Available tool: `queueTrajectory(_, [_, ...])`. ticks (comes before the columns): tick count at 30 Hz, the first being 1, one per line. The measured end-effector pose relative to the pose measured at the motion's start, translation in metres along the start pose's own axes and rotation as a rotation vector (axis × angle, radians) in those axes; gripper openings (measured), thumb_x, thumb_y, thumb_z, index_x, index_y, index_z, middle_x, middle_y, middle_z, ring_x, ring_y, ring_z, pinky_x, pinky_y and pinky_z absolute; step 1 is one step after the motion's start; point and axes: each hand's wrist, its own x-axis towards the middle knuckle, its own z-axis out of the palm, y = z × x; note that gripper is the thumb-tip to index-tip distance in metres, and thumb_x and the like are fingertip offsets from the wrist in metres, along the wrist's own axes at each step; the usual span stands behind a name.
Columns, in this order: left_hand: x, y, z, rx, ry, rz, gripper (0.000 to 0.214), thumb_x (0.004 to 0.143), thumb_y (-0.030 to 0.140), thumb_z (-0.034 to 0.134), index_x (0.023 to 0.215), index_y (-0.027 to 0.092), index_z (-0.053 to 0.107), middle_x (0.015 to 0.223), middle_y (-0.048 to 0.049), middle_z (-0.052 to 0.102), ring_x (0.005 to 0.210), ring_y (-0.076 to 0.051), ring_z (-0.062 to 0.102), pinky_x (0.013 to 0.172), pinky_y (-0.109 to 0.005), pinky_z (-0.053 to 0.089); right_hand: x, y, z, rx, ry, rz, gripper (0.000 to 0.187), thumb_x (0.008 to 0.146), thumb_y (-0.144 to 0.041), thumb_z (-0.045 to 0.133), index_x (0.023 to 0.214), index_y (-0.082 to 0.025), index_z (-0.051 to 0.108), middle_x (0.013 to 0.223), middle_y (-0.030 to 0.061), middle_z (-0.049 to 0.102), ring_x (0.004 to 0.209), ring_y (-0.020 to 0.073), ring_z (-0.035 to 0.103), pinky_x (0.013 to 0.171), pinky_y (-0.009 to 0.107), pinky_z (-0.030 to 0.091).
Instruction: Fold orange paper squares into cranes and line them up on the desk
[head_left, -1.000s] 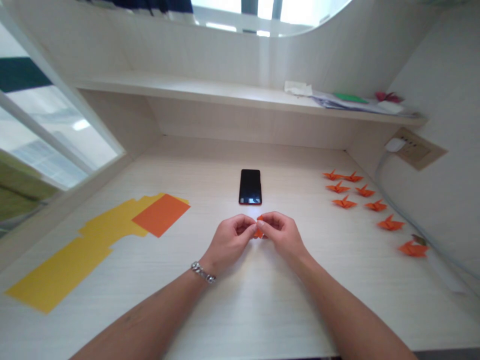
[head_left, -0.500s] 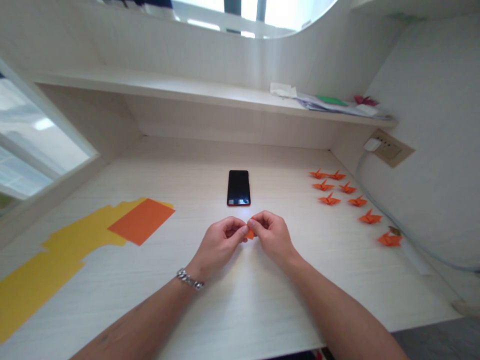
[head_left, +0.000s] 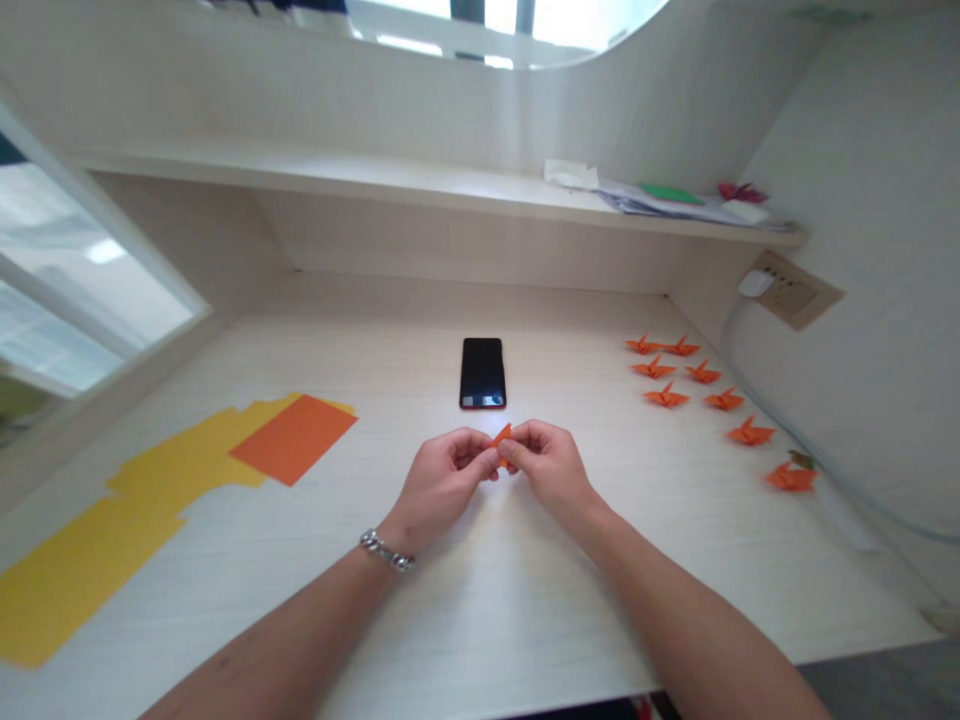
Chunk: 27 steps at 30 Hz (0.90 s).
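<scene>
Between both sets of fingertips is a small folded piece of orange paper [head_left: 503,435], one pointed tip rising above the thumbs. My left hand [head_left: 450,475] pinches it from the left, thumb towards me. From the right, my right hand [head_left: 551,465] grips it between thumb and forefinger. Much of the paper is hidden by the fingers. A black phone [head_left: 483,373] lies flat just beyond my hands. To the right, several orange origami cranes [head_left: 666,396] stand in loose rows on the desk.
Overlapping yellow paper sheets [head_left: 176,465] spread across the left, with an orange sheet [head_left: 294,440] on top. A cable [head_left: 806,440] runs along the right wall from a socket [head_left: 796,290]. Above the desk's back, a shelf [head_left: 375,185] carries papers [head_left: 652,205].
The folded orange paper now shows a tip pointing up above my fingers, where before it showed lower between them. My hands stay close together; the view has shifted slightly.
</scene>
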Motion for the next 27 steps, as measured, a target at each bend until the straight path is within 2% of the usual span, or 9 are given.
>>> queueTrajectory(6, [0.001,-0.001,-0.006,0.036,0.022,0.000,0.014,0.080,0.026,0.061,0.078,0.013,0.065,0.073,-0.0047,0.067,0.065,-0.014,0.060,0.061,-0.023,0.047,-0.002,-0.005,-0.003,0.129,-0.066,0.075,0.025,0.072,-0.039,0.069,0.085,-0.018,0.068,0.074,0.0031,0.067,0.066,0.0142,0.061,0.056,0.023,0.048])
queueTrajectory(14, [0.002,-0.006,-0.010,-0.053,-0.064,0.031,0.013,0.081,0.026,0.062,0.084,0.013,0.064,0.075,-0.0040,0.065,0.070,-0.014,0.058,0.066,-0.025,0.048,-0.002,-0.006,-0.008,0.290,-0.153,0.212,0.027,0.067,-0.041,0.075,0.079,-0.018,0.068,0.070,0.0018,0.066,0.063,0.0124,0.059,0.056,0.022,0.047])
queueTrajectory(21, [0.002,-0.004,-0.012,-0.098,-0.119,0.031,0.014,0.080,0.025,0.063,0.086,0.013,0.064,0.079,-0.0053,0.066,0.073,-0.015,0.059,0.069,-0.027,0.048,-0.004,-0.010,-0.012,0.384,-0.261,0.312,0.026,0.070,-0.040,0.074,0.081,-0.017,0.067,0.074,0.0032,0.067,0.066,0.0129,0.060,0.057,0.023,0.046])
queueTrajectory(24, [0.003,-0.005,-0.014,-0.086,-0.104,0.023,0.016,0.079,0.026,0.065,0.089,0.013,0.065,0.079,-0.0055,0.067,0.073,-0.015,0.060,0.068,-0.027,0.048,-0.003,-0.009,-0.011,0.342,-0.237,0.281,0.027,0.071,-0.042,0.072,0.079,-0.017,0.066,0.071,0.0030,0.067,0.065,0.0127,0.060,0.057,0.022,0.046])
queueTrajectory(27, [0.004,-0.008,-0.015,-0.056,-0.071,0.021,0.018,0.079,0.027,0.066,0.090,0.013,0.066,0.082,-0.0063,0.067,0.074,-0.016,0.060,0.067,-0.027,0.048,-0.001,-0.005,-0.007,0.225,-0.144,0.177,0.026,0.072,-0.042,0.070,0.076,-0.016,0.065,0.063,0.0011,0.065,0.058,0.0118,0.059,0.056,0.024,0.047])
